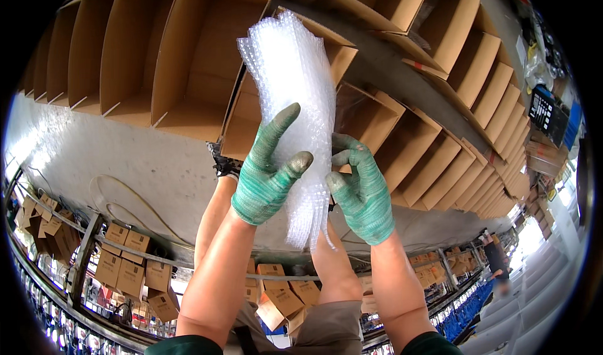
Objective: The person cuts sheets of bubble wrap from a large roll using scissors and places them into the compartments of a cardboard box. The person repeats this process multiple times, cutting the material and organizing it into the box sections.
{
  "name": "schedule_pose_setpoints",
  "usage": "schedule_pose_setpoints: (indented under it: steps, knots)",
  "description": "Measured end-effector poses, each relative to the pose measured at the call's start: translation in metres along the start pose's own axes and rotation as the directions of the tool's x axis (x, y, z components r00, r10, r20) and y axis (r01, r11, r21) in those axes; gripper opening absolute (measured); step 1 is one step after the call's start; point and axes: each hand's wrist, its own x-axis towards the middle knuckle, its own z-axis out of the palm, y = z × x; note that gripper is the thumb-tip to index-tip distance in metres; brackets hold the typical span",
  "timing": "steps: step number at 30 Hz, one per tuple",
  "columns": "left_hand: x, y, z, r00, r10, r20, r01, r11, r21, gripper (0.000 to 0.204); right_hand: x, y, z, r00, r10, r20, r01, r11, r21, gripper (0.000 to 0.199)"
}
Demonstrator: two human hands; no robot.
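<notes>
Bubble wrap (295,72): was raised, not yet set down.
Left hand (259,192): visible fingers lay wide across it.
Right hand (367,204): fingers curled narrow, three-o'clock edge.
Cartons (198,60): stood open.

Grey floor, metal railing and a whole lot of glare
So the floor (151,170) is smooth grey, shiny on the far left where a bright patch of light (30,143) bounces off it, with a thin yellowish hose looping across. A rail on a dark post (83,258) runs along the near side, small cartons (130,278) stacked by it. Strong white light (531,232) at right, beside a pale ribbed surface (534,298) (wall or ceiling, honestly can't tell).
</notes>
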Motion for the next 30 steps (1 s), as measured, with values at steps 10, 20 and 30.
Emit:
schedule_pose_setpoints:
  steps: [10,20,30]
  knots:
    - [0.003,-0.006,0.000,0.999,0.024,0.027,-0.027,0.990,0.142,0.062,-0.005,-0.003,-0.004,0.999,-0.003,-0.051,0.000,0.998,-0.058,0.040]
    - [0.007,-0.007,0.008,0.999,0.054,0.009,-0.054,0.984,0.172,0.064,0.007,-0.018,0.005,0.973,-0.226,-0.045,0.201,0.930,-0.307,0.054]
    - [0.009,-0.009,0.003,0.996,0.068,0.054,-0.079,0.971,0.224,0.079,0.007,-0.016,0.007,0.984,0.038,-0.176,-0.092,0.947,-0.308,0.032]
